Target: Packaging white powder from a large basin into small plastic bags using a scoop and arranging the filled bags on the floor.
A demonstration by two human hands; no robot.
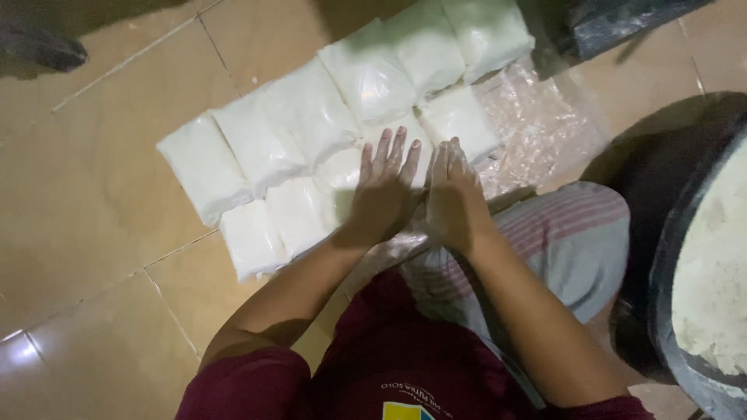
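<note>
On the tiled floor (101, 194), at the far left of the spread, lie the outermost sealed bags of white powder (204, 165), set edge to edge in two slanting rows so that each one props its neighbour and none slides off alone. Further right the rows run on up toward the top of the view, the upper bags (424, 48) plump and tight together. Near the middle, the left hand (383, 187) rests flat, fingers spread and straight, palm down on the nearest bag (342, 173); its grip is fully open and closes on nothing, it only presses. Just beside it, almost touching, the right hand (453, 190) lies the same way, flat and open over the bag's right part, holding nothing. Such flat palms would seem to settle and level the filling so the bag lies even with the others. Right of the hands a sheet of crumpled clear plastic (537, 132) lies under the pile, keeping the bags off the tiles. A striped-trousered knee (568, 233) follows, and at the far right edge a dark basin of pale powder (716, 272).
</note>
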